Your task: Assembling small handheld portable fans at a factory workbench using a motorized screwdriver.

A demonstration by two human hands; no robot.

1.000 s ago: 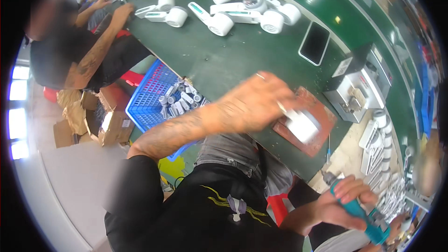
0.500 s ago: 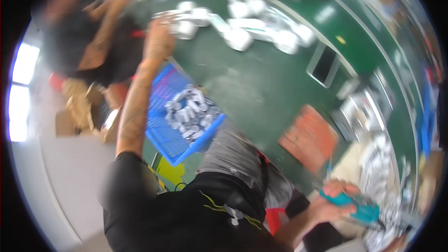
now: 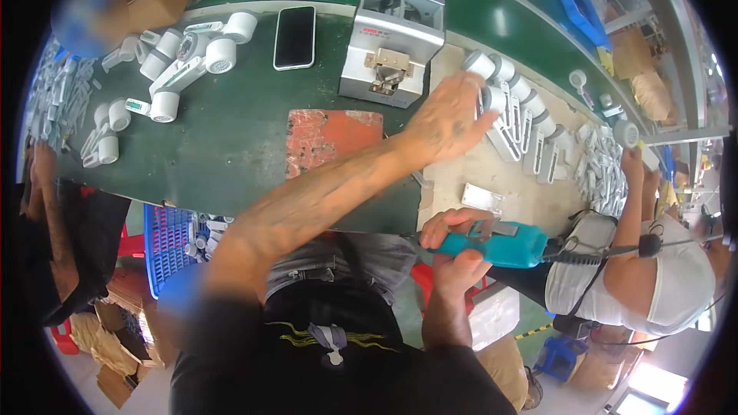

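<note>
My left hand [image 3: 450, 119] reaches across to the right, its fingers and thumb around the end of a white plastic piece with a round head and flat handle [image 3: 500, 134]. That piece belongs to a row of similar white round-headed pieces [image 3: 530, 104] on the beige mat. In my right hand [image 3: 455, 261], near the table's front edge, is a teal electric screwdriver [image 3: 511, 244], held level with its cord running off to the right. A small white flat part [image 3: 483, 197] lies on the mat just beyond the screwdriver.
A grey machine [image 3: 396, 38], a phone [image 3: 295, 37] and a worn red board [image 3: 330, 138] occupy the table. More white pieces [image 3: 181, 69] lie far left. A blue basket [image 3: 165, 250] sits below the edge. Co-workers' arms show at left [image 3: 54, 223] and right [image 3: 626, 219].
My left hand has swung from the white pieces on the left to the row on the right. The view has turned right. The screwdriver stays in my right hand.
</note>
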